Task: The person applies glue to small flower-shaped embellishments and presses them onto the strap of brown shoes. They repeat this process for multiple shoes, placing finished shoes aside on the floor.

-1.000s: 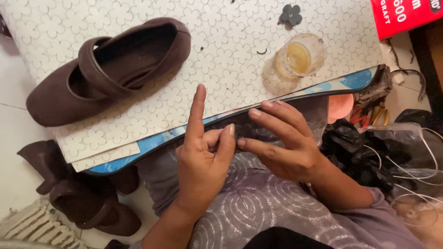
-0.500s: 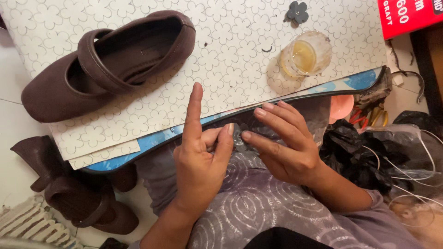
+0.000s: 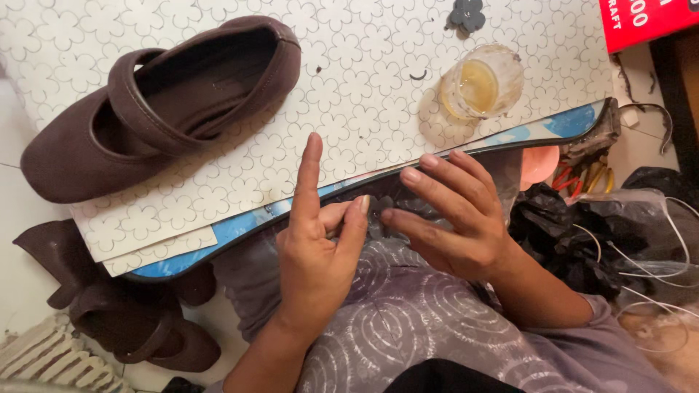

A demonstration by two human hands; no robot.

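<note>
My left hand [image 3: 320, 247] hovers over my lap just below the board's edge. Its index finger points straight up, while thumb and middle finger pinch a small dark grey flower-shaped piece [image 3: 381, 207]. My right hand [image 3: 455, 218] meets it from the right, with thumb and index fingertip on the same piece and the other fingers spread. On the white sheet [image 3: 349, 94] of flower-shaped cutouts lies a brown strapped shoe [image 3: 160, 102], up and to the left of my hands. A small glass [image 3: 480, 84] of yellowish liquid stands up and to the right.
The sheet rests on a blue board [image 3: 510, 138] across my lap. Another grey flower piece [image 3: 466, 13] lies at the top. A red box [image 3: 648, 22] is at the top right, more brown shoes [image 3: 124, 320] on the floor at the left, and black bags [image 3: 568, 240] and cords on the right.
Both hands stay together on the small piece, and my right fingers have shifted slightly. The view has drifted a little.
</note>
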